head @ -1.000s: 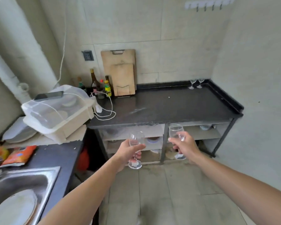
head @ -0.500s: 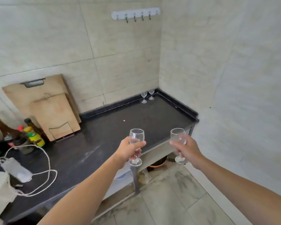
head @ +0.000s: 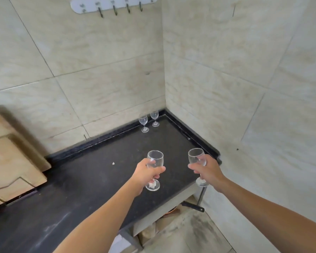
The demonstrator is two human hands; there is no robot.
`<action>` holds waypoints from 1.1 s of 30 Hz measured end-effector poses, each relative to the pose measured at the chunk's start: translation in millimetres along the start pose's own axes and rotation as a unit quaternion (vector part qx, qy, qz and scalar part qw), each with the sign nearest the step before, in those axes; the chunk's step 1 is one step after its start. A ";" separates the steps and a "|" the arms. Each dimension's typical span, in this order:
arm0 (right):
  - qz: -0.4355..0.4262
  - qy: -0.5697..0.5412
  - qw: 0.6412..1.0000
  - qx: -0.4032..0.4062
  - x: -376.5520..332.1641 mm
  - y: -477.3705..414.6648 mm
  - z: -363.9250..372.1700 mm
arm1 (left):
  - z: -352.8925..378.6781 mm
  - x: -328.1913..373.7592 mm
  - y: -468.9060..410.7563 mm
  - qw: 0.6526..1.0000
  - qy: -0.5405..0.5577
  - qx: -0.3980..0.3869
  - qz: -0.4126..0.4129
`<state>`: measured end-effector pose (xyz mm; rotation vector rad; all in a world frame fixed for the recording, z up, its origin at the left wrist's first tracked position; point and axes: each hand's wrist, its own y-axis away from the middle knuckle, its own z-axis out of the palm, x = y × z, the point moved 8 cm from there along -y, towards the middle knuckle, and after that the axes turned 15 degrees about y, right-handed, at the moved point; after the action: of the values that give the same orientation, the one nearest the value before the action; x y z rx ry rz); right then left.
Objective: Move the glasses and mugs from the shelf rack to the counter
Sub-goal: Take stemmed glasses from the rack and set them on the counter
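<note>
My left hand (head: 146, 175) grips a clear wine glass (head: 155, 158) by its bowl and stem, upright, above the black counter (head: 91, 179). A second clear wine glass (head: 196, 157) is upright in my right hand (head: 207, 172), near the counter's right front corner, its foot past the edge. Two more wine glasses stand on the counter in the far right corner: one (head: 143, 122) on the left, the other (head: 154, 117) beside it against the wall.
Wooden cutting boards (head: 13, 161) lean on the tiled wall at the left. A white hook rail (head: 113, 4) hangs high on the wall. The counter has a raised black rim (head: 190, 134) along the back and right. Shelf space and floor show below it.
Both hands have carried their glasses up from in front of the shelves to over the counter. The view has swung right and closer to the corner.
</note>
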<state>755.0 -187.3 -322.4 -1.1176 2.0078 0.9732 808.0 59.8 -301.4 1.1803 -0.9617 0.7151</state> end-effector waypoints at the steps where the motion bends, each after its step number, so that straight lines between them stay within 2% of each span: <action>1: -0.004 0.006 1.000 0.000 -3.6 -11.8 -2.7 | 2.1 3.3 -7.2 1.000 0.003 0.003 0.001; 13: -0.021 0.071 0.996 -0.057 -51.3 -198.7 32.5 | -31.3 21.3 -172.1 0.996 -0.022 0.081 -0.028; 23: -0.023 0.167 0.984 -0.062 -92.0 -354.1 92.6 | -58.8 34.6 -336.6 0.993 -0.040 0.114 -0.020; 33: -0.025 0.149 0.986 -0.071 -104.1 -453.6 153.6 | -72.5 27.7 -425.5 0.988 -0.058 0.143 -0.009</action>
<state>1227.1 -182.0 -453.6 -1.4576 2.1576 0.9844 1206.7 22.0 -464.8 1.4934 -0.9642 0.7943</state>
